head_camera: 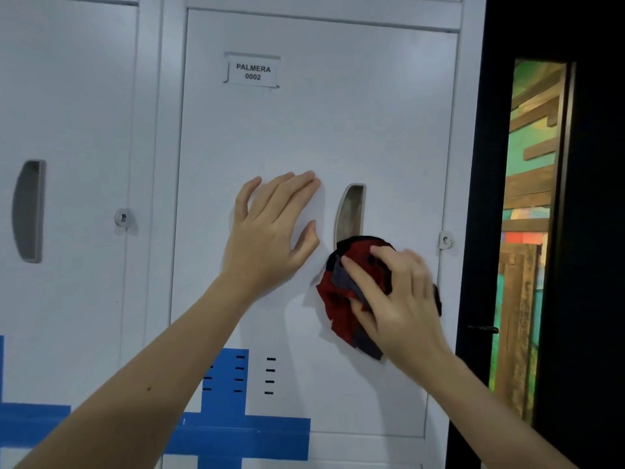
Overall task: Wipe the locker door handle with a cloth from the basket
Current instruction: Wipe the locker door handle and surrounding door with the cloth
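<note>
**Cloth held at lower end of locker handle**

The red, black and grey cloth (334, 299) is gripped, bunched, in the right hand (402, 299) and pressed against the locker door (304, 130), covering the lower end of the recessed handle (351, 211). The left hand (270, 231) is laid flat on the door, fingers straight, just left of the handle. The label (253, 72) near the door's top edge is read as "PALMERA 0002".

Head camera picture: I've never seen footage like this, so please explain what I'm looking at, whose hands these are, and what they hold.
There is no machine: a person wears a camera on the head, so you see their own arms reaching forward. The left hand lies flat on the white locker door, whose label reads PALMERA 0002. The right hand holds a bunched red and dark cloth against the lower end of the recessed handle.
</note>
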Motion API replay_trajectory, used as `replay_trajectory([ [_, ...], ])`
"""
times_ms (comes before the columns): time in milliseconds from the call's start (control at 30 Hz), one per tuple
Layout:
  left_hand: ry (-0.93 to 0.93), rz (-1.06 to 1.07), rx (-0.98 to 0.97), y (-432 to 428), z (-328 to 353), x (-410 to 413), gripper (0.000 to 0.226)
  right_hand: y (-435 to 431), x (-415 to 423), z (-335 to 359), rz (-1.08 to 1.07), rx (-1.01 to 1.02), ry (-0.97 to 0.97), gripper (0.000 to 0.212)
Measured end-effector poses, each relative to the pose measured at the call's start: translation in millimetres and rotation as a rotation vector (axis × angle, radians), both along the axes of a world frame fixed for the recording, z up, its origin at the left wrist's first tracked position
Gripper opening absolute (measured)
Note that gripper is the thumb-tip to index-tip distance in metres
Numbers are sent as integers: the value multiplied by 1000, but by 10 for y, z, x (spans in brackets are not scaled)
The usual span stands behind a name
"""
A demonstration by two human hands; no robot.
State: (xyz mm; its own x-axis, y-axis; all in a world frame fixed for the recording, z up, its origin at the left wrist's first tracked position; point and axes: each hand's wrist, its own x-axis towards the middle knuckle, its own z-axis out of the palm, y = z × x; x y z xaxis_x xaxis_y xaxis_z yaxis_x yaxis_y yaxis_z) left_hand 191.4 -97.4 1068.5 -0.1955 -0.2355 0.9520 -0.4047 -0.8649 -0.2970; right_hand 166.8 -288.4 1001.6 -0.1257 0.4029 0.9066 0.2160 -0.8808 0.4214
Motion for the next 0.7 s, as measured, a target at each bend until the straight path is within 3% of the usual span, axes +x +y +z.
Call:
replay_trajectory([
  [67, 0, -5, 3, -1, 6, 2, 44, -15, -26, 104, -48, 43, -29, 36],
  [267, -4, -22, 1, 5, 8, 3, 44, 31, -90, 57, 153, 137, 125, 42],
  [500, -19, -35, 8, 13, -1, 28, 44, 147, -102, 431, 117, 255, 83, 44],
  [700, -39, -14, 32, 2, -2, 28, 44, 216, -77, 286, 87, 259, 100, 50],
])
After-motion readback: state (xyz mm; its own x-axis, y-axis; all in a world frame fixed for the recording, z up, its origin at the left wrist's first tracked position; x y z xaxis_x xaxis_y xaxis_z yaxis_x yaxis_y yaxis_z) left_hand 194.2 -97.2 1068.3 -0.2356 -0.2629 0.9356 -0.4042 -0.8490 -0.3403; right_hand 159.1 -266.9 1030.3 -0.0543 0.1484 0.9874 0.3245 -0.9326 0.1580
